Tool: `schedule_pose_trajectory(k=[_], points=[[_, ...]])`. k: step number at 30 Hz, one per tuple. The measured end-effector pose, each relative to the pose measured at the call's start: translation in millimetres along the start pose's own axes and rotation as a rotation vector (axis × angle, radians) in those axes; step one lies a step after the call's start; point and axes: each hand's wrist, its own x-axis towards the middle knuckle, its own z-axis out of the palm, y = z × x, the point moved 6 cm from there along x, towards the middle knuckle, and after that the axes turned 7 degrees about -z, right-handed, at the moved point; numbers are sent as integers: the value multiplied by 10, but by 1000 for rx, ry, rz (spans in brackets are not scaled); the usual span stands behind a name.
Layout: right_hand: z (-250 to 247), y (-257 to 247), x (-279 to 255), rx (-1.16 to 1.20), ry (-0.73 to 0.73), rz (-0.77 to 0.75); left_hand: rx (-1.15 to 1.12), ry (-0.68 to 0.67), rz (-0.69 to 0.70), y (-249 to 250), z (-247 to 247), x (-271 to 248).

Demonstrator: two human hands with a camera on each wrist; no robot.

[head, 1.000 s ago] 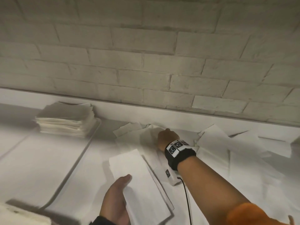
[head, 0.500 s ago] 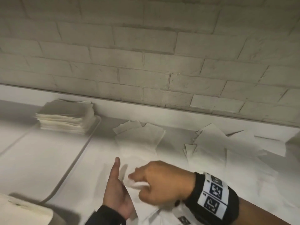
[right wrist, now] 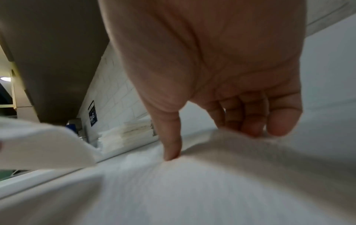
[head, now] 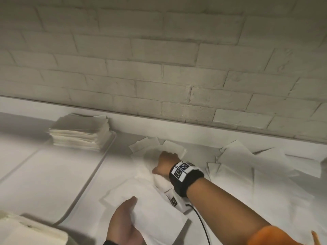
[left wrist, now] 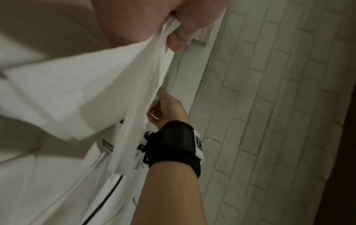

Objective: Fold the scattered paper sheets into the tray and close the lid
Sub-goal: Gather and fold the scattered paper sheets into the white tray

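Right hand fingers bent down with tips on a loose white paper sheet near the back ledge, thumb pressing the same sheet; a real pinch, cannot tell. Left hand thumb and fingers pinch the near edge of a folded white paper sheet, held low in front. More scattered white sheets lie to the right. Stack of folded white papers sits on the flat white tray, back left.
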Motion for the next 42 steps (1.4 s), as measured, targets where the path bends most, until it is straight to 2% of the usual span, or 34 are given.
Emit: schedule_pose_trajectory(k=[2, 4, 6, 8, 9, 10, 13, 15, 16, 17, 19, 20, 21, 23, 25, 29, 33, 37, 40, 42], points=[[18, 0, 65, 75, 26, 6, -17, -20, -18, 4, 15, -18], [-135, -3, 15, 249, 72, -32, -6, 2, -13, 23, 16, -40], [-355, 1, -160, 641, 93, -112, 23, 36, 15, 47, 0, -18], [-501, -56, -410, 1157, -10, -218, 15, 48, 18, 41, -33, 50], [-550, -82, -524, 1308, -59, -267, -10, 47, 36, 41, -13, 56], [-570, -90, -610, 1331, -80, -301, -31, 27, 57, 37, 32, 52], [-442, -152, -869, 1026, -106, -389, -61, -188, 46, 7, 312, -67], [-241, -179, -1059, 860, -155, -378, 39, -239, 52, 8, 410, -136], [-180, -184, -1161, 806, -135, -364, 107, -236, 73, 14, 413, -132], [-154, -155, -1235, 751, -67, -340, 187, -212, 121, 29, 409, -129], [-225, -31, -1381, 633, 163, -269, 347, -102, 286, 113, 390, -121], [-272, 28, -1453, 632, 257, -236, 439, -54, 375, 145, 402, -131], [-289, 97, -1512, 727, 304, -205, 535, -40, 451, 155, 470, -170], [-265, 203, -1603, 1061, 335, -182, 726, -86, 558, 105, 680, -284], [-250, 267, -1691, 1272, 400, -175, 832, -125, 627, 37, 827, -331], [-192, 287, -1792, 1434, 561, -176, 932, -149, 719, -42, 987, -297], [-53, 286, -1751, 1354, 585, -107, 990, -117, 702, -122, 962, -188], [-24, 343, -1782, 1295, 595, -135, 945, -135, 685, -144, 971, -200], [26, 398, -1879, 1147, 436, -162, 788, -143, 689, -6, 998, -326], [21, 491, -1996, 1078, 401, -155, 696, -147, 693, 115, 964, -420]])
